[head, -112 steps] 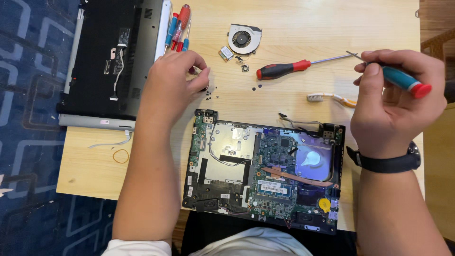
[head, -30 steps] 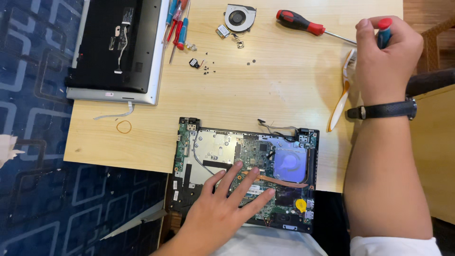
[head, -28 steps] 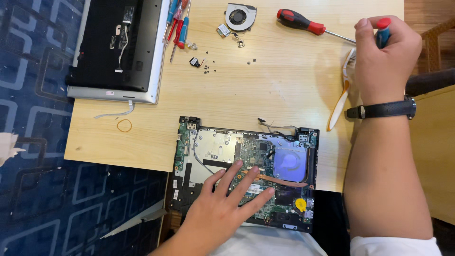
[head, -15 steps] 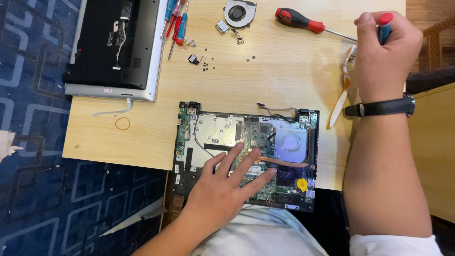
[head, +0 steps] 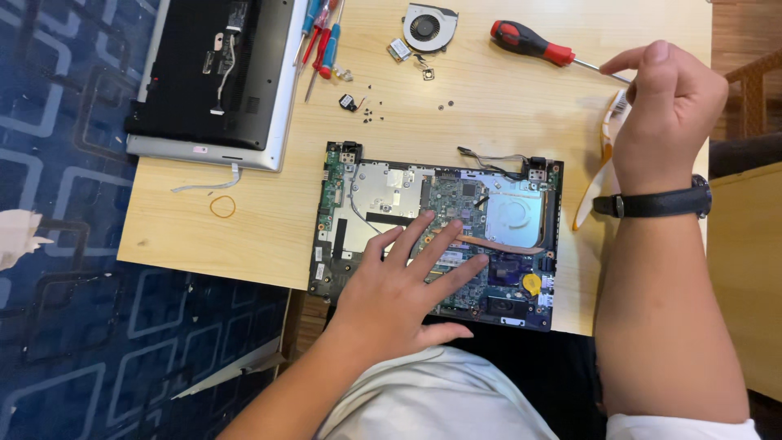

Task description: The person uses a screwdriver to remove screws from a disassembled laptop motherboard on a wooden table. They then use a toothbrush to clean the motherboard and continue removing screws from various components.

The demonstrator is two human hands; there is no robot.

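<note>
From the head camera, your left hand [head: 403, 281] lies flat on the circuit board [head: 436, 232], fingers [head: 423, 236] spread wide and stretched out, palm down, gripping nothing; the fingertips reach toward the middle of the board and the thumb points out over its near edge. The board sits on the wooden table [head: 505, 122] close to the near edge, right in front of your body, with a silver metal plate [head: 387, 187] on its left part, a copper pipe [head: 497, 243] running across it, a round recess [head: 513, 213] at its right part and a yellow coin battery [head: 531, 283] near the lower right corner. Your right hand [head: 664, 114], with a dark watch [head: 652, 202] on the wrist, is raised over the right edge of the table, fingers curled inward and the thumb sticking out to the left; whether anything is held inside it you cannot tell from here. Just left of that thumb lies a red and black screwdriver [head: 533, 45], its shaft pointing toward your hand. A pale ribbon strip [head: 607, 138] lies beside your right wrist. Farther back sit a small fan [head: 429, 24], a few loose screws [head: 371, 112], a bundle of small screwdrivers [head: 322, 41] and a laptop shell [head: 216, 77] at the left corner, with a rubber band [head: 222, 206] near it.
</note>
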